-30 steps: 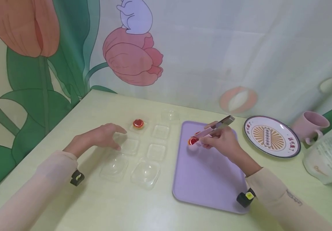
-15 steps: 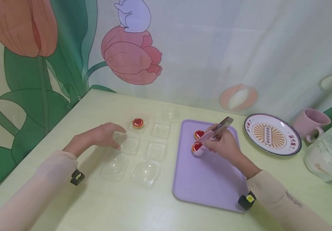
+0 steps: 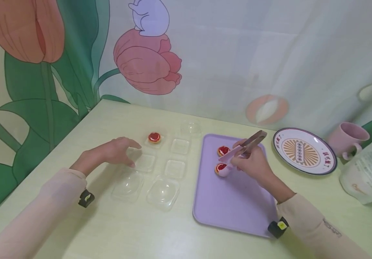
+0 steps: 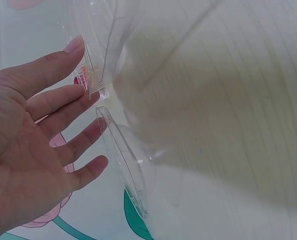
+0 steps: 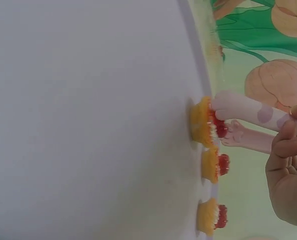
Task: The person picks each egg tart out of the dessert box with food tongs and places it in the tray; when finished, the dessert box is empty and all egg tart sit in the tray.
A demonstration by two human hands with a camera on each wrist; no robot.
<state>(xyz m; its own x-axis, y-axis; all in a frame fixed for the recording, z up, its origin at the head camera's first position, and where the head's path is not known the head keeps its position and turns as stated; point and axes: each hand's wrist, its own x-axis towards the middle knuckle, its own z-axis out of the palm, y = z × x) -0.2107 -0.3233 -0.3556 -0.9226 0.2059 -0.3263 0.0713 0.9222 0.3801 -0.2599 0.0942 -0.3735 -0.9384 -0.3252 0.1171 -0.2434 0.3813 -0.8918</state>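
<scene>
My right hand point(image 3: 253, 162) grips pink tongs point(image 3: 229, 155) with metal handles and paw-shaped tips. Spread apart, the tips stand at the nearer red-topped tart point(image 3: 219, 167) on the purple tray point(image 3: 231, 207); whether they squeeze it is unclear. Just behind sits another tart point(image 3: 223, 150). The right wrist view reveals a third tart point(image 5: 208, 217), hidden from the head by my hand. With fingers spread, my left hand point(image 3: 118, 151) is at a clear plastic box point(image 3: 145, 163); in the left wrist view its fingertips point(image 4: 102, 126) seem to touch the clear plastic.
One tart point(image 3: 154, 137) rests in another clear box at the back left. More clear boxes point(image 3: 175, 169) with domed lids point(image 3: 164, 192) lie left of the tray. A patterned plate point(image 3: 305, 151), a pink mug point(image 3: 349, 138) and a white pouch point(image 3: 368, 172) stand at the right.
The nearer tart and the tong tips have shifted slightly toward the tray's front and right, showing more of the tart behind. The tong tips look wider apart. My left hand stays put.
</scene>
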